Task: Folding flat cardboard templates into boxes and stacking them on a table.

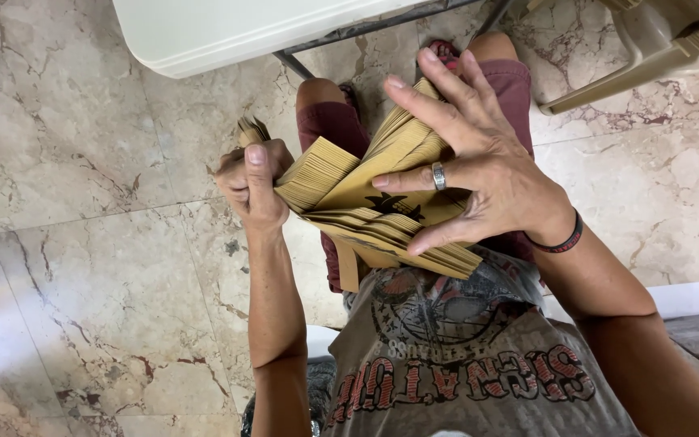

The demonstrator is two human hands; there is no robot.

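fanning over the lap, a thick stack of tan paper bags (366, 206) sits clamped in the left hand's (251, 184) closed fist; the right hand (479, 166) lies spread on top, fingers open; white table (228, 32) ahead, beige chair (649, 48) right, marble floor (82, 243) below

Matt tan paper bags (382, 210); polished marble floor (99, 243); smooth white plastic table (228, 28).

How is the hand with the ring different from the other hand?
The right hand wears a ring and has a dark band at its wrist; the left hand shows neither. The right hand lies open, fingers spread flat over the stack of brown paper bags; the left hand is curled into a fist, gripping the stack's end with the thumb up. Both hold the same stack above the person's lap.
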